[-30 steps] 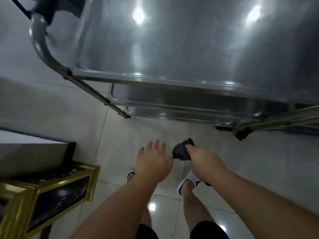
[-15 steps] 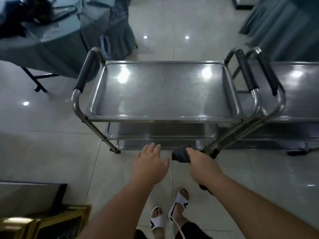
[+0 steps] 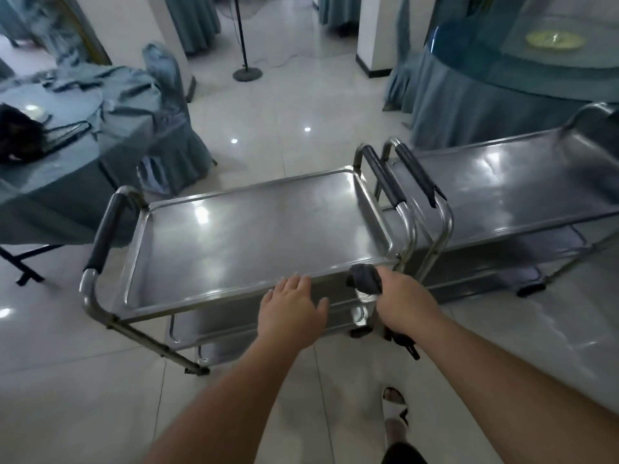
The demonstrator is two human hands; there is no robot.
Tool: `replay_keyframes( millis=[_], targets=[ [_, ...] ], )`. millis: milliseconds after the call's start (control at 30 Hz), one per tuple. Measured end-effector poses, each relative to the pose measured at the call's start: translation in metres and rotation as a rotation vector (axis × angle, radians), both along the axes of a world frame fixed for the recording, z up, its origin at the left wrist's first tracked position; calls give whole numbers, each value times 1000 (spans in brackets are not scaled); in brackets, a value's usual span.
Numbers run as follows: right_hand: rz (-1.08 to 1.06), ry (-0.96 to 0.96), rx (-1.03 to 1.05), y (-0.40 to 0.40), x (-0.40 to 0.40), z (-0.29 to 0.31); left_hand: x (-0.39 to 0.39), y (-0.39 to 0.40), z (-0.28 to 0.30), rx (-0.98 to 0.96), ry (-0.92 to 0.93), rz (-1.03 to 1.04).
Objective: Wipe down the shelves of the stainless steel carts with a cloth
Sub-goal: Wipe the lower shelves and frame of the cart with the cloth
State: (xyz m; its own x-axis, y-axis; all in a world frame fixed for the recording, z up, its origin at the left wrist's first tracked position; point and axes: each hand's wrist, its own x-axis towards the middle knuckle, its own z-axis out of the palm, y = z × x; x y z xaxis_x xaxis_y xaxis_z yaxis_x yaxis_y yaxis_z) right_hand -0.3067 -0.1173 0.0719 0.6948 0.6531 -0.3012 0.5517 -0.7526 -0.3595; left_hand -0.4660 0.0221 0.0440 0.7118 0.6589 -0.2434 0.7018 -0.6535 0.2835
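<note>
Since half a second ago my view has lifted and both hands have risen to the near rim of the near cart's top shelf (image 3: 254,236). My left hand (image 3: 291,316) is spread flat and empty, fingertips at the rim; my right hand (image 3: 405,303) is fisted around the dark cloth (image 3: 363,277). I judge the shelf lies at 12 o'clock, long axis 9-to-3, right hand nearer; the second cart (image 3: 522,189) sits at 2 o'clock.

Both forearms are bare, no sleeves, watch or rings visible. White open-toed slide sandal (image 3: 395,411) with a black mark; dark shorts hem (image 3: 403,453) below.
</note>
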Motion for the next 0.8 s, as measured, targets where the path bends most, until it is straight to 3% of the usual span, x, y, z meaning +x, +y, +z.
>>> replay_keyframes(
  millis=[400, 800],
  targets=[
    [-108, 40, 64, -1, 225, 9, 199, -5, 15, -41, 39, 47],
    [-313, 64, 90, 62, 324, -26, 263, 33, -12, -117, 129, 108]
  ],
)
